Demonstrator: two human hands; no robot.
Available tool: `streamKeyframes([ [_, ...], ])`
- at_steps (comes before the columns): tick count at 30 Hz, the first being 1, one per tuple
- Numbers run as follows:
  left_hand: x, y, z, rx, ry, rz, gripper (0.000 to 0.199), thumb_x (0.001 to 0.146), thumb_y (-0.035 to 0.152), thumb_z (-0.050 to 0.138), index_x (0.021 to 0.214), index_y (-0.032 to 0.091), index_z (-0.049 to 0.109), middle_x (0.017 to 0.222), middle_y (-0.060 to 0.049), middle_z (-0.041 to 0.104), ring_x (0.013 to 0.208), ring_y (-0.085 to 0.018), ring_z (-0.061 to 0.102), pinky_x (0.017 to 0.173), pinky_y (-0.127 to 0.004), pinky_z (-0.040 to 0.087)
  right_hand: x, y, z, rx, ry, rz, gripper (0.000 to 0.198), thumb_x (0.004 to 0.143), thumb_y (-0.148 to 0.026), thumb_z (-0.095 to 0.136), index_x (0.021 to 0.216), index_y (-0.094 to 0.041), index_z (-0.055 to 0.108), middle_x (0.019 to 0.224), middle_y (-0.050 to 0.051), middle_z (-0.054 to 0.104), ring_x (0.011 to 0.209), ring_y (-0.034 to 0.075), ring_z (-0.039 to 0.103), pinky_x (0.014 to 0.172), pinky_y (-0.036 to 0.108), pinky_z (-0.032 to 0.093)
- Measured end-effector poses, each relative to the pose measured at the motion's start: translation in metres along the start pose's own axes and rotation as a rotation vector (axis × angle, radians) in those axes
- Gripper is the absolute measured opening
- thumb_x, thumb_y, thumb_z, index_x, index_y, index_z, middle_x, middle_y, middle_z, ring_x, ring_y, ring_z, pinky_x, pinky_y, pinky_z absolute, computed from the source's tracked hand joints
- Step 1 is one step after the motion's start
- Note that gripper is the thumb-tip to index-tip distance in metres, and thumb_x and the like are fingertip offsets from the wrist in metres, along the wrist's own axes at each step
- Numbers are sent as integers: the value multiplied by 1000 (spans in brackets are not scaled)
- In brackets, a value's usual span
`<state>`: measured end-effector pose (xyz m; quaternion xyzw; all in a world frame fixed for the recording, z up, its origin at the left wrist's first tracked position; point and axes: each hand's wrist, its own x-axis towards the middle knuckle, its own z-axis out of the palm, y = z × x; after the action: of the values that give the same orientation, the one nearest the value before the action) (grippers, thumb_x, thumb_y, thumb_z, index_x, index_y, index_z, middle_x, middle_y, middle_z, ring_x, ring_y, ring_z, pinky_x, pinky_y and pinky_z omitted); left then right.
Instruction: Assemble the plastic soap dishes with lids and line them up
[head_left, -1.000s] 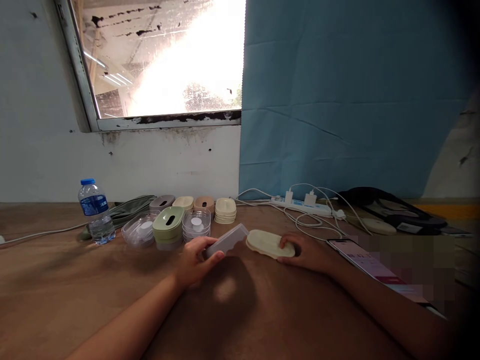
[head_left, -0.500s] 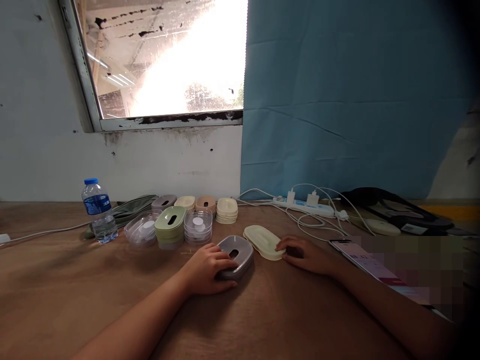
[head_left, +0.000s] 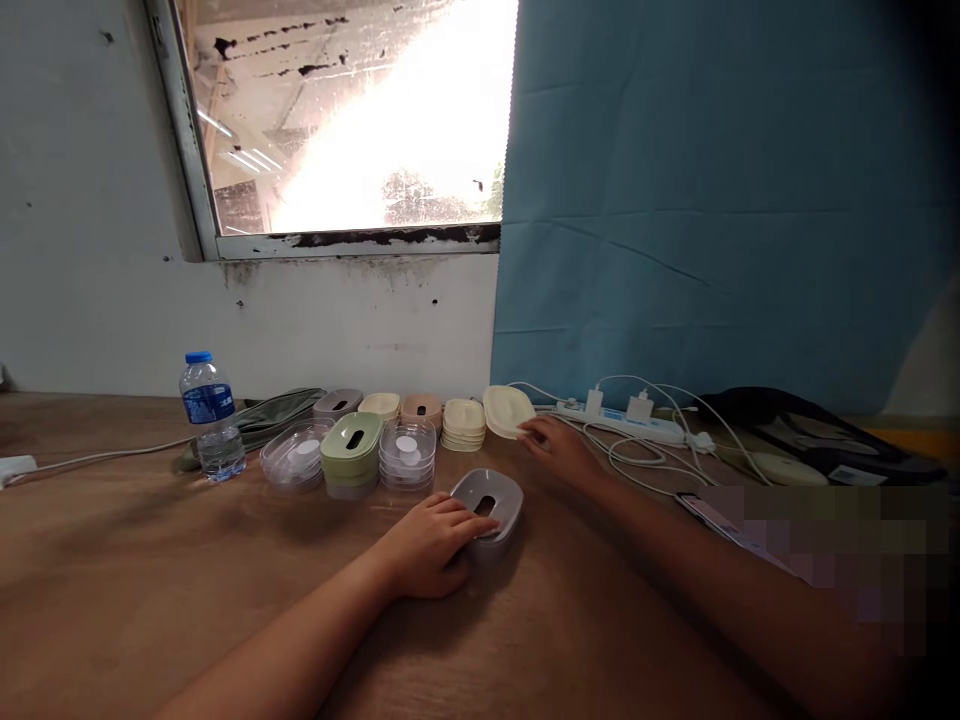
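My left hand (head_left: pixel 433 545) grips the left side of a greyish-purple plastic box (head_left: pixel 506 493) on the table. Its fingers reach over the rim toward the dark oval slot in the top. Farther back, my right hand (head_left: pixel 561 450) pinches the near right edge of a cream oval plastic lid (head_left: pixel 508 410). The lid is tilted, with its broad face toward me, just right of a stack of cream pieces (head_left: pixel 463 425). The thumb of my right hand is mostly hidden.
Along the back left stand a green box (head_left: pixel 350 455), clear plastic trays (head_left: pixel 407 460), a peach box (head_left: pixel 421 410), a purple box (head_left: pixel 337 403) and a water bottle (head_left: pixel 214 425). At right lie a power strip (head_left: pixel 637 425) with white cables, a black bag (head_left: pixel 810 430) and a phone (head_left: pixel 739 535).
My right hand has lifted the cream lid off the table beside the purple box and moved it back, near the cream stack. My left hand stays on the purple box. The view has shifted slightly.
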<state>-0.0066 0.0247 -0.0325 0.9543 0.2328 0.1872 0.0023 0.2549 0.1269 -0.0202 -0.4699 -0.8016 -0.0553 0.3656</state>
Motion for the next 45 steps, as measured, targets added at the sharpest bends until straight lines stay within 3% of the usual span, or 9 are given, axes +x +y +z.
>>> streamKeyframes([
  [5, 0, -1, 2, 13, 20, -36, 50, 74, 15, 48, 123, 20, 43, 112, -6, 60, 102, -20, 53, 95, -35, 33, 54, -16, 41, -38, -28, 24, 17, 88, -25, 49, 97, -13, 58, 97, 7, 59, 85, 17, 57, 77, 34, 47],
  [11, 0, -6, 7, 16, 94, -106, 43, 76, 10, 46, 118, 19, 47, 113, -6, 58, 100, -20, 52, 92, -34, 37, 68, -29, 68, -75, -129, 21, 22, 89, -30, 50, 105, -15, 55, 106, 6, 57, 90, 17, 57, 78, 37, 48],
  [17, 2, -10, 11, 23, 141, -133, 43, 76, 4, 41, 115, 20, 50, 113, -6, 56, 97, -19, 52, 89, -33, 40, 40, -47, 33, -119, -140, -49, 19, 81, -17, 53, 100, -13, 56, 102, 10, 57, 92, 20, 54, 82, 35, 43],
  [25, 6, -20, 17, 81, 206, -160, 32, 81, 8, 42, 109, 20, 54, 110, -6, 57, 96, -18, 53, 87, -32, 42, -51, -90, -30, -160, -380, -354, 20, 75, -17, 50, 94, -18, 58, 88, 7, 60, 79, 21, 54, 72, 32, 39],
  [28, 8, -22, 18, 178, 226, -153, 25, 84, 11, 42, 102, 20, 58, 110, -7, 57, 96, -19, 53, 86, -34, 42, -80, -100, -51, -231, -470, -452, 13, 76, -16, 47, 83, -19, 57, 80, 5, 60, 72, 19, 53, 67, 32, 36],
  [34, 7, -19, 16, 254, 193, -161, 17, 83, 18, 46, 87, 21, 62, 103, -6, 58, 95, -21, 52, 87, -39, 39, -106, -99, -61, -162, -485, -355, 16, 79, -15, 42, 81, -21, 57, 76, 4, 61, 68, 17, 53, 65, 31, 35],
  [40, 6, -19, 16, 200, 173, -212, 22, 82, 26, 48, 99, 21, 60, 114, -7, 53, 108, -24, 47, 95, -43, 34, -101, -85, -61, 3, -418, -200, 18, 77, -16, 47, 89, -23, 58, 86, 3, 64, 77, 19, 56, 73, 31, 40],
  [45, 4, -16, 13, 160, 121, -246, 33, 79, 34, 52, 109, 23, 58, 121, -8, 50, 114, -26, 43, 98, -48, 29, -100, -71, -64, 18, -345, -132, 15, 76, -17, 49, 84, -23, 59, 81, 1, 64, 73, 18, 56, 71, 31, 42],
])
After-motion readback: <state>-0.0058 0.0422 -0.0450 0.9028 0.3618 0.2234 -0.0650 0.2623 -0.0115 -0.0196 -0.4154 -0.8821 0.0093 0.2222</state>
